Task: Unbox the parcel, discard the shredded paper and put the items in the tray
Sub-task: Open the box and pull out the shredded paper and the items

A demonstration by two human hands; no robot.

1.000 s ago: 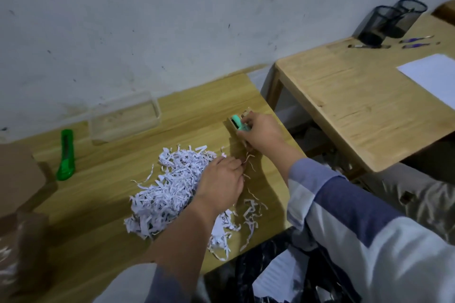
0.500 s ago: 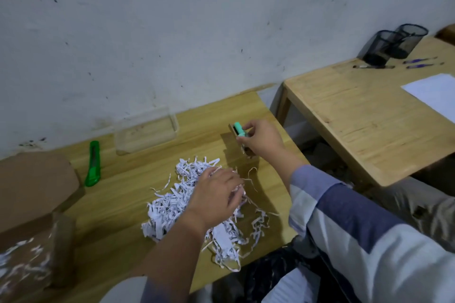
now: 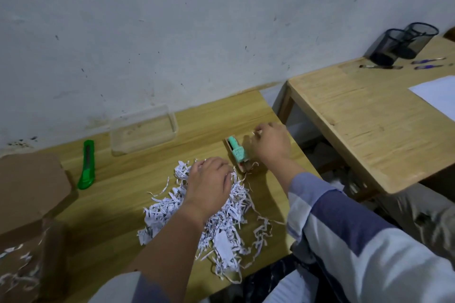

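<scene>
Head view: low wooden table against a scuffed white wall. Left hand pressed palm-down on the pile of shredded paper at the near middle, fingers curled into the strips. Right hand just right of a mint-green bottle, fingertips pinching a small pale scrap; whether touching the bottle, cannot tell. Bottle lying in a small open brown carton, at the pile's far right edge. Clear plastic tray at the far side by the wall, well apart from the bottle. Green utility knife left of the tray. Opened cardboard parcel box at the left edge, paper strips inside. Second table to the right with two black mesh pen cups, pens and a white sheet.
</scene>
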